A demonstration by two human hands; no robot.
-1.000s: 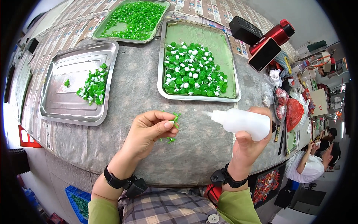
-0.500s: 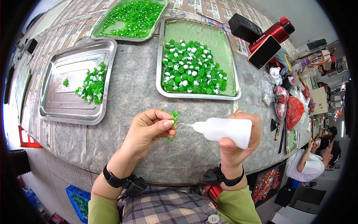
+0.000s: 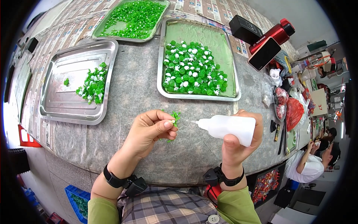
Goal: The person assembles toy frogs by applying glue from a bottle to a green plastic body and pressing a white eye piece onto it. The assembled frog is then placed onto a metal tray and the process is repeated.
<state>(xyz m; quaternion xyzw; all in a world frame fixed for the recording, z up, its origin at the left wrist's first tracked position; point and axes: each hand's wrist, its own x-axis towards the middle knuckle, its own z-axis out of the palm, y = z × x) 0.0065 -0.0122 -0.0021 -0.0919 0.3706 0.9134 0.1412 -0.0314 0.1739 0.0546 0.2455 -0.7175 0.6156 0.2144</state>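
Note:
Between the thumb and fingers of my left hand (image 3: 151, 128) is a small green plastic figure piece (image 3: 176, 116) with thin limbs and a bit of white at my thumb tip. More green shows under my fingers, mostly hidden. My right hand (image 3: 235, 149) is wrapped round a white squeeze bottle (image 3: 233, 128) lying nearly level. Its thin needle tip points left at the green piece, with a small gap between them. Ahead of my hands, a metal tray (image 3: 201, 96) holds many green and white round heads. A second metal tray (image 3: 56, 93) at the left carries a small heap of green-and-white figures.
At the far side stands a tray (image 3: 121, 38) of small green parts. A black box (image 3: 244, 28), a red bottle (image 3: 274, 35) and a phone (image 3: 264, 53) are at the back right. Bags (image 3: 294, 112) lie along the right edge, where another person (image 3: 307, 164) sits.
My right hand has drawn the squeeze bottle slightly to the right, so its needle tip is farther from the green piece. My left hand has barely moved.

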